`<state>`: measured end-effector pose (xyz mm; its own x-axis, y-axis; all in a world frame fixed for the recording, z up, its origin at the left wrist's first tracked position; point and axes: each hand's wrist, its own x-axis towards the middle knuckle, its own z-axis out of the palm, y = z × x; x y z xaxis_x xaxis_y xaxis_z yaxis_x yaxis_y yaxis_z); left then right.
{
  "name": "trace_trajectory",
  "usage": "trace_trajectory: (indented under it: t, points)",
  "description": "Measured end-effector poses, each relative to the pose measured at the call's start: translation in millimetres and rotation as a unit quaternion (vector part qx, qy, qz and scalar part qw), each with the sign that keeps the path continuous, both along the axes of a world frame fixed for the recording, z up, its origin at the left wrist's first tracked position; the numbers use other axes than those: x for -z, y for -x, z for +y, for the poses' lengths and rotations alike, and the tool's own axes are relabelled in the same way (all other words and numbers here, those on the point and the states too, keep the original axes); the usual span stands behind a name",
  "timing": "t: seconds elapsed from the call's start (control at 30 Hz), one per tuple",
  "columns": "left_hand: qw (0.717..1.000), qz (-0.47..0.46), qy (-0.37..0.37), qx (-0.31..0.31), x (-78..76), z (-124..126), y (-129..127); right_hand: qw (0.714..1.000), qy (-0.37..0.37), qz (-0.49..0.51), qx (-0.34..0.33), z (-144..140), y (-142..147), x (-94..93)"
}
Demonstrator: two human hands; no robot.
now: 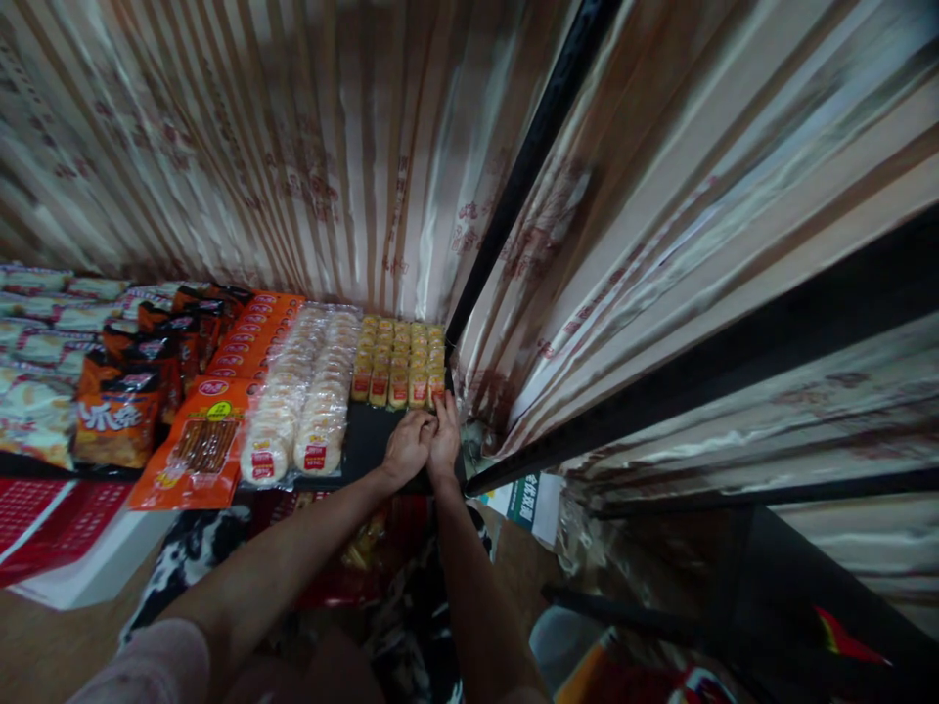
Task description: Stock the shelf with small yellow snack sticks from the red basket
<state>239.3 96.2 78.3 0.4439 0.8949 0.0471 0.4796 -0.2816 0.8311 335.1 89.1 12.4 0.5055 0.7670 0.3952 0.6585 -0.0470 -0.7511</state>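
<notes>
Small yellow snack packs (397,364) with red labels stand in tight rows at the right end of a black shelf (365,440). My right hand (444,442) reaches to the front pack of the rightmost column, its fingertips closed against that pack. Beside it, touching, is my left hand (409,446), with fingers curled; whatever they may hold is hidden. Left of the yellow packs lie two rows of clear-wrapped round white crackers (321,430) with red labels.
Orange stick-snack bags (209,435), orange-and-black snack bags (117,416) and pale bags (33,406) fill the shelf leftward. A black post (506,220) rises at the shelf's right corner. Printed curtains (352,156) hang behind. A white box (95,557) sits below left.
</notes>
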Motion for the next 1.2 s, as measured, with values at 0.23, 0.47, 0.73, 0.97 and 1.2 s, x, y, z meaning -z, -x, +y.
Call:
trace_trajectory:
  t: [0.23,0.47,0.73,0.97,1.2]
  points:
    - [0.999,0.028,-0.019,0.011,6.5,-12.6,16.5,1.0,0.016,-0.002,0.008,-12.3,14.9,-9.8]
    - [0.998,0.045,-0.038,0.036,10.4,-38.9,45.3,0.999,0.03,0.036,0.026,-46.9,46.8,-13.9]
    - [0.995,0.004,-0.076,0.068,22.8,-75.8,85.6,0.998,0.01,0.06,-0.034,-87.0,87.4,-13.4]
    - [0.991,0.037,-0.054,0.112,46.9,-99.8,123.5,0.994,0.002,-0.001,-0.108,-121.9,108.8,-1.7]
    - [0.987,0.017,0.087,0.134,78.2,-102.1,142.7,0.973,0.174,-0.058,-0.143,-125.3,106.1,7.2]
